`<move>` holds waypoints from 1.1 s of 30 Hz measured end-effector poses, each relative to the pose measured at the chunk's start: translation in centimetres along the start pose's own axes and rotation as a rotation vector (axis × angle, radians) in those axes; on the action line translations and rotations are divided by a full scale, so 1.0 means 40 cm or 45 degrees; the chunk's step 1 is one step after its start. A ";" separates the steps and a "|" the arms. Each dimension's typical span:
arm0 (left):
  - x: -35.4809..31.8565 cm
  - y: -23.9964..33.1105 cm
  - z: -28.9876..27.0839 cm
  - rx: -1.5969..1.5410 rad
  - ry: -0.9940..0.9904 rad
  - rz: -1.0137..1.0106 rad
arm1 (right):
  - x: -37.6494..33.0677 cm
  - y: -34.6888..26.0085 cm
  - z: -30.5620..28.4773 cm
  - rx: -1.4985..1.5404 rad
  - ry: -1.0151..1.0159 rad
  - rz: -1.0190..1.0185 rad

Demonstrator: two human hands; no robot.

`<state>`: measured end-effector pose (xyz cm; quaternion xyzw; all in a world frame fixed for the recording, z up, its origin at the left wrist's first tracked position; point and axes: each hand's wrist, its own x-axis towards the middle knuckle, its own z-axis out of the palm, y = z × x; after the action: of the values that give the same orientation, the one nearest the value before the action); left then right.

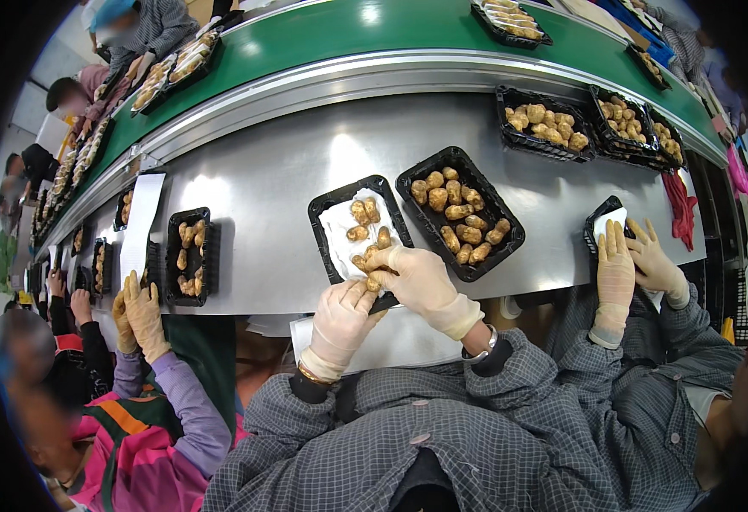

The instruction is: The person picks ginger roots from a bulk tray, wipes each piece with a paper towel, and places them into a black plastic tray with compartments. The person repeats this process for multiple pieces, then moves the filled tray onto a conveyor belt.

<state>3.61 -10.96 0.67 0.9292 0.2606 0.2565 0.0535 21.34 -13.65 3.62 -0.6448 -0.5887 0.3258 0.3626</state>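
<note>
Both my hands wear pale gloves. My left hand [340, 317] hovers at the near edge of a black tray [323, 213] lined with white paper, fingers curled by a brown nugget-like piece [374, 280]. My right hand [418, 280] rests over the same tray's near end, fingers bent on the pieces there. Several brown pieces [362, 213] lie on the paper. A second black tray [500, 218], filled with the same pieces, sits just right of it.
The trays stand on a steel counter [263, 188] beside a green conveyor belt [348, 30] carrying more filled trays [510, 21]. A co-worker's gloved hands [634, 264] work a tray at right; another person's gloved hands [139, 314] at left. Filled trays [544, 124] sit further right.
</note>
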 end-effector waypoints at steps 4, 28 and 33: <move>-0.005 -0.006 0.005 -0.090 0.073 -0.008 | 0.004 0.002 -0.002 -0.136 -0.112 -0.031; 0.177 -0.050 0.131 -0.049 -0.176 -0.446 | -0.105 -0.034 -0.021 -0.459 0.500 -0.494; 0.170 -0.023 0.145 0.290 -0.200 -0.422 | -0.165 0.085 -0.122 -0.582 0.927 -0.237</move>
<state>11.09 -6.51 -1.48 0.8908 0.4322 0.1399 0.0098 26.64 -20.79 3.23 -0.7255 -0.5350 -0.0953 0.4223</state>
